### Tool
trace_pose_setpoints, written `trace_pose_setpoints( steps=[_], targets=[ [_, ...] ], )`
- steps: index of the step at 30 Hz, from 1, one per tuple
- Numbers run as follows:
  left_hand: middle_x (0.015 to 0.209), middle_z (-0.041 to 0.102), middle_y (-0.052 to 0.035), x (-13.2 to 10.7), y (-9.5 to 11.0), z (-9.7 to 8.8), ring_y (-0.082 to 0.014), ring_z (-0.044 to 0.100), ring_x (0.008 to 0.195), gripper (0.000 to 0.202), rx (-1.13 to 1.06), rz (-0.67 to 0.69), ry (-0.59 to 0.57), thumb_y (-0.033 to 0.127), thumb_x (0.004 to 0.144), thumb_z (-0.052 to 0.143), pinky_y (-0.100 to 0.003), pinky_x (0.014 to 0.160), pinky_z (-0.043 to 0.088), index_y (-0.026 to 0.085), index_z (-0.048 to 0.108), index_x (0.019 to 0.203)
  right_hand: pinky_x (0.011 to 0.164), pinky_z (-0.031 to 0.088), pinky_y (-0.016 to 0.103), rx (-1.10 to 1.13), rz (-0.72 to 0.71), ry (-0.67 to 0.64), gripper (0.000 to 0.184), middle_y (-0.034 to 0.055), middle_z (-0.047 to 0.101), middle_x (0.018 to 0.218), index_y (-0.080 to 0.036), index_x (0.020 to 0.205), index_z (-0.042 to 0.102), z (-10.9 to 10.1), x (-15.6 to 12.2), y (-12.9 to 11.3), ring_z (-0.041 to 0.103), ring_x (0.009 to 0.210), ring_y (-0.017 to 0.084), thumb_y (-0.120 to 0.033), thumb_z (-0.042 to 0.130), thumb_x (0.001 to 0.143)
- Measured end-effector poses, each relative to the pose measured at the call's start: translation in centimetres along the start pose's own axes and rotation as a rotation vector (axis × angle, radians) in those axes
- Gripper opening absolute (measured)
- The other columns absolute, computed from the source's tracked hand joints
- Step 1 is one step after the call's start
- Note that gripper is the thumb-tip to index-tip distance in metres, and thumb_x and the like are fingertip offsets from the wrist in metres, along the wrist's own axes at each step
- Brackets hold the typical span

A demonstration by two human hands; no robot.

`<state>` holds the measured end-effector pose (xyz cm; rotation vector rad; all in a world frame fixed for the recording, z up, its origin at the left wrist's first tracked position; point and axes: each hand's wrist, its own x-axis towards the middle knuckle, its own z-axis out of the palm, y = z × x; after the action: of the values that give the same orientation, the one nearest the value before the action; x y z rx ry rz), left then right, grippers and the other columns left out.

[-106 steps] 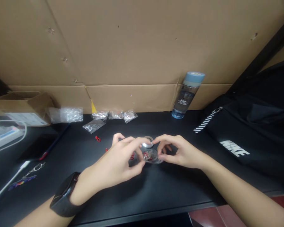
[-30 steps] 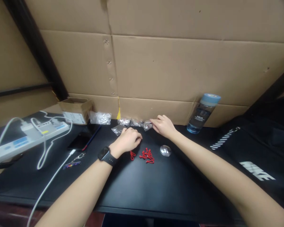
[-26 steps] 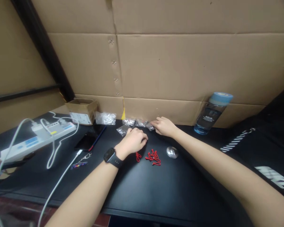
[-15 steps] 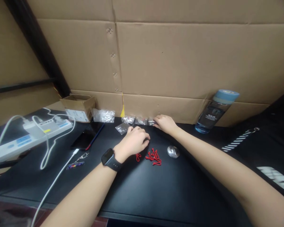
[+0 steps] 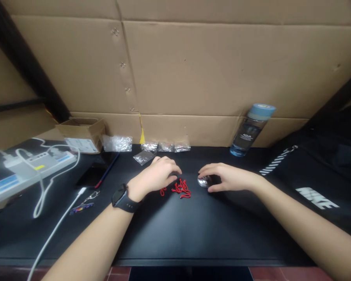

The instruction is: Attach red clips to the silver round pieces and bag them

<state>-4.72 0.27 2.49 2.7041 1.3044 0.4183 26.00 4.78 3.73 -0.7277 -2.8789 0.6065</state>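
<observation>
My left hand (image 5: 158,175), with a black watch (image 5: 124,198) on the wrist, hovers low over the table, fingers loosely bent and apart, nothing visible in them. Just beside its thumb lie several red cord loops (image 5: 183,188), one partly under the hand. My right hand (image 5: 222,176) arches over a shiny round silver disc-like object (image 5: 203,180), thumb and fingers spread around it; I cannot tell whether they touch it. Behind the hands, small clear plastic packets (image 5: 166,146) stand in a row along the cardboard, and one packet (image 5: 143,157) lies in front of them.
At the left are a power strip (image 5: 32,169) with white cables, a phone (image 5: 95,175), a keychain (image 5: 83,207) and an open cardboard box (image 5: 83,134) beside a plastic bag (image 5: 117,143). A water bottle (image 5: 250,130) leans on the cardboard wall (image 5: 207,70); a black bag (image 5: 324,164) sits right.
My right hand has come away from the rightmost packet at the back and moved nearer, over the silver object. My left hand stays by the red cords. The view has shifted rightward.
</observation>
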Motion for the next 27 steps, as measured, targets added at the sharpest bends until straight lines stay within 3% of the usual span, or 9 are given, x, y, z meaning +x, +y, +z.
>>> trace_pose_setpoints(
  steps=[6,12,18,23,27],
  targets=[
    [0.113,0.075,-0.0022,0.7,0.6,1.8,-0.0237,0.065,0.114,0.026,-0.041,0.077,-0.066,0.015,0.093,0.068,-0.037,0.097,0.041,0.031,0.075,0.113,0.104,0.052,0.037,0.087,0.008,0.191,0.033,0.0087,0.075,0.125,-0.023,0.124,0.074,1.9,-2.2,1.0,0.07,0.115,0.022,-0.037,0.073,0.094],
    [0.104,0.075,-0.0032,1.1,0.4,2.0,-0.0219,0.067,0.104,0.015,-0.093,0.058,-0.044,0.021,0.093,0.07,-0.035,0.093,0.046,0.025,0.075,0.106,0.105,0.051,0.043,0.019,0.064,0.301,0.041,0.012,0.072,0.132,-0.022,0.111,0.077,3.2,-2.2,1.6,0.068,0.121,0.028,-0.042,0.088,0.077],
    [0.099,0.074,-0.0012,1.2,0.8,2.5,-0.0208,0.066,0.101,0.007,-0.083,0.082,-0.037,0.023,0.093,0.07,-0.035,0.093,0.043,0.026,0.076,0.094,0.091,0.054,0.035,0.017,0.155,0.338,0.025,0.0066,0.078,0.107,-0.019,0.097,0.073,3.5,-1.7,0.5,0.073,0.097,0.022,-0.031,0.085,0.079],
    [0.102,0.073,-0.0018,1.3,1.0,3.1,-0.0217,0.065,0.104,0.008,-0.068,0.078,-0.01,0.023,0.093,0.07,-0.035,0.093,0.041,0.026,0.074,0.099,0.082,0.053,0.031,0.047,0.177,0.311,0.032,0.0022,0.077,0.096,-0.022,0.107,0.072,2.6,-2.4,0.5,0.072,0.088,0.019,-0.026,0.083,0.078],
    [0.096,0.072,-0.003,1.2,1.1,3.2,-0.0217,0.063,0.1,0.011,-0.034,0.075,-0.006,0.024,0.096,0.064,-0.035,0.088,0.038,0.024,0.072,0.09,0.084,0.055,0.032,0.148,0.157,0.359,0.046,0.0048,0.076,0.107,-0.022,0.119,0.07,2.3,-2.9,0.8,0.071,0.092,0.02,-0.02,0.082,0.075]
  ],
)
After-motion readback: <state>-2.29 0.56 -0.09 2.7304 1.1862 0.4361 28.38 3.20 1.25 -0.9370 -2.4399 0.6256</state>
